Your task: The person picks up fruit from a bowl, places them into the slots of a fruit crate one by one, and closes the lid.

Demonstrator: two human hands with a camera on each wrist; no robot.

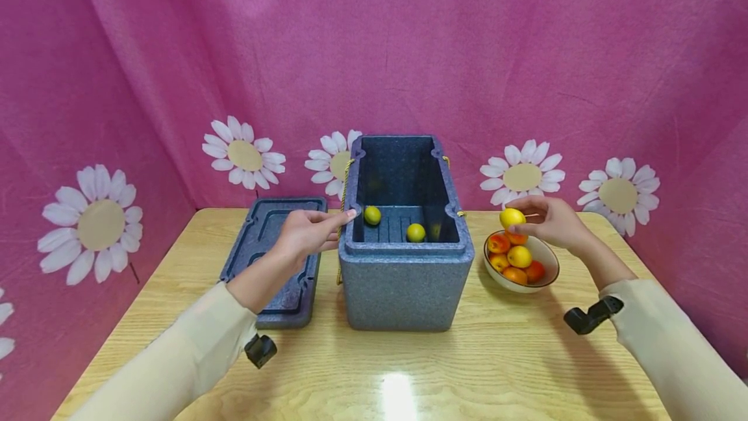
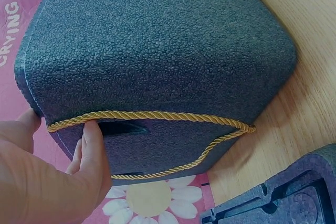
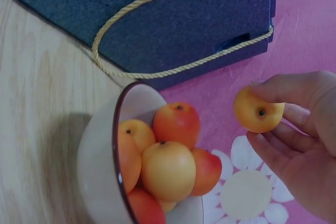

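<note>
A dark grey foam box stands lidless on the table, with two yellow fruits, one at the left and one nearer the front, on its floor. My left hand grips the box's left rim, thumb at the top edge and fingers against the outer side by the gold rope. Between thumb and fingers, my right hand pinches a small round yellow fruit with a dark dimple. It is held above a cream bowl with a brown rim, which contains several yellow and orange-red fruits.
The box's grey lid lies flat on the wooden table, left of the box and under my left forearm. Behind the table hangs a pink cloth with white daisies. Rope loops hang on both box sides.
</note>
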